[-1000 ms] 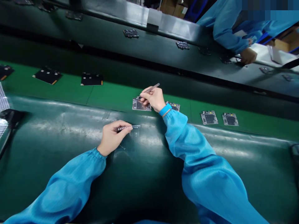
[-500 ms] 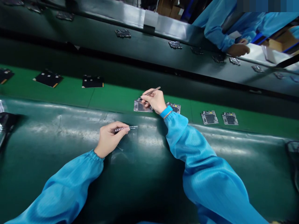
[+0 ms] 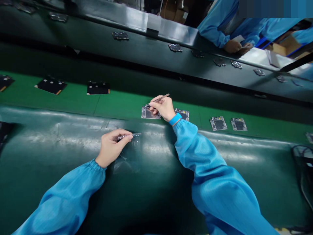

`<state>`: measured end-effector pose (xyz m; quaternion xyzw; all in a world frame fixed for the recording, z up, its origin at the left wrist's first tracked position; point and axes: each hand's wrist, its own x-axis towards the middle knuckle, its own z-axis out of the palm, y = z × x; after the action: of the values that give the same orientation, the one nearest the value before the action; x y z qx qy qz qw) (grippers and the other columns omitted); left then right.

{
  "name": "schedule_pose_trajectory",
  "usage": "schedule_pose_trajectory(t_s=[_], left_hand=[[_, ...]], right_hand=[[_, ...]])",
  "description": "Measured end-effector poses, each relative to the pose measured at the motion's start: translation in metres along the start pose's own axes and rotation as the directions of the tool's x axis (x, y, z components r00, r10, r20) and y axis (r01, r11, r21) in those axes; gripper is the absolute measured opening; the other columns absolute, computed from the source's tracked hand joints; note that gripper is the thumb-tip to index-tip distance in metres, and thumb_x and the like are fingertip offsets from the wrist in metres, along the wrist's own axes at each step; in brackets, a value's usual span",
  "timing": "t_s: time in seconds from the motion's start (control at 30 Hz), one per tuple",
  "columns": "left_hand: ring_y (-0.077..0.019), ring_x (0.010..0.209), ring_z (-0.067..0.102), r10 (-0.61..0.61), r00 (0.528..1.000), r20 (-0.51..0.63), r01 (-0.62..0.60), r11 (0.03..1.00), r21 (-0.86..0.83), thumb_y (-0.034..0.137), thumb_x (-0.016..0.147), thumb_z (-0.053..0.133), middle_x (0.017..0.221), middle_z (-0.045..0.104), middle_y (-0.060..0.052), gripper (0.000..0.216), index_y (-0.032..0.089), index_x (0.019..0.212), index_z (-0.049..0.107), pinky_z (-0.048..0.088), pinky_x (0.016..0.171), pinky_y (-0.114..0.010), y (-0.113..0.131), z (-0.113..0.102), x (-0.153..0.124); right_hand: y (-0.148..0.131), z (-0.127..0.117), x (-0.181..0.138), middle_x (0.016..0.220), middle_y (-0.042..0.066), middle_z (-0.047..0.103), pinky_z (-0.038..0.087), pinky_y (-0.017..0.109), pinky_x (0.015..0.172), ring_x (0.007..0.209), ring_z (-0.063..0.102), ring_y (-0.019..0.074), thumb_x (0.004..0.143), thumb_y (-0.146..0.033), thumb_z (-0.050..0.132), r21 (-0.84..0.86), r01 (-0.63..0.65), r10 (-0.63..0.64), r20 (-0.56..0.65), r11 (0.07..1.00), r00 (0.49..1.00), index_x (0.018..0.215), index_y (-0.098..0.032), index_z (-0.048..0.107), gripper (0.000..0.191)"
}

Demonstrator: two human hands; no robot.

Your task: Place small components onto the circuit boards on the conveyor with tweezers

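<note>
Between thumb and fingers, my left hand [image 3: 113, 145] pinches a clear plastic sheet [image 3: 132, 158] with a row of small white dots along its top edge. My right hand [image 3: 163, 107] grips a pair of tweezers [image 3: 163, 97], its back end sticking up to the right. Under that hand lies a circuit board [image 3: 148, 112] on the green belt; the tweezer tips are close over its upper part, and whether they touch cannot be made out. Another board [image 3: 183, 114] lies just to the right, partly behind my right wrist.
Two more boards [image 3: 218, 123] lie further right on the green belt [image 3: 122, 106]. Several black panels [image 3: 98, 87] are on its left. Dark wrapped pieces [image 3: 120, 35] line a shelf behind. Across it, a co-worker's hands [image 3: 238, 47] hold something. Cables [image 3: 302, 169] are at right.
The view has shifted slightly. Both my hands keep their grips, the right still over the same board. The co-worker's hands have come together around a pale item.
</note>
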<state>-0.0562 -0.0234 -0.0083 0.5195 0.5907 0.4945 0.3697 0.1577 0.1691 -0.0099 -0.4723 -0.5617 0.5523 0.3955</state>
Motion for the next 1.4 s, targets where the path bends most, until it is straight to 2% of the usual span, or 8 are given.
schedule_pose_trajectory(t_s=[0.8,1.1,1.4], left_hand=[[-0.0128,0.066,0.072,-0.022,1.0,-0.011,0.022,1.0,-0.016,0.03,0.081,0.081,0.076,0.077,0.0,0.008,0.022,0.083,0.08,0.058,0.065,-0.022,0.0,0.0,-0.001],[-0.0129,0.063,0.072,-0.023,0.999,-0.025,0.023,1.0,-0.001,0.029,0.079,0.081,0.072,0.077,-0.001,0.008,0.021,0.08,0.08,0.058,0.063,-0.021,0.01,0.001,0.0],[-0.0141,0.064,0.072,-0.024,1.0,-0.018,0.024,1.0,0.017,0.031,0.079,0.081,0.075,0.077,-0.001,0.009,0.022,0.081,0.08,0.059,0.063,-0.023,0.008,0.0,0.0]], right_hand=[[0.002,-0.026,-0.01,0.057,0.002,0.07,0.049,0.019,0.037,0.039,0.059,0.0108,0.074,-0.019,0.082,0.006,0.002,-0.002,-0.07,1.0,0.998,0.078,-0.014,0.066,0.017],[0.002,-0.035,-0.015,0.057,0.001,0.07,0.048,0.018,0.036,0.039,0.058,0.0099,0.074,-0.019,0.08,-0.016,-0.006,0.004,-0.096,1.0,0.995,0.078,-0.014,0.065,0.016],[0.006,-0.046,-0.017,0.058,0.002,0.069,0.049,0.02,0.036,0.04,0.058,0.0109,0.071,-0.027,0.083,-0.034,0.013,-0.017,-0.11,0.999,0.994,0.078,-0.016,0.066,0.022]])
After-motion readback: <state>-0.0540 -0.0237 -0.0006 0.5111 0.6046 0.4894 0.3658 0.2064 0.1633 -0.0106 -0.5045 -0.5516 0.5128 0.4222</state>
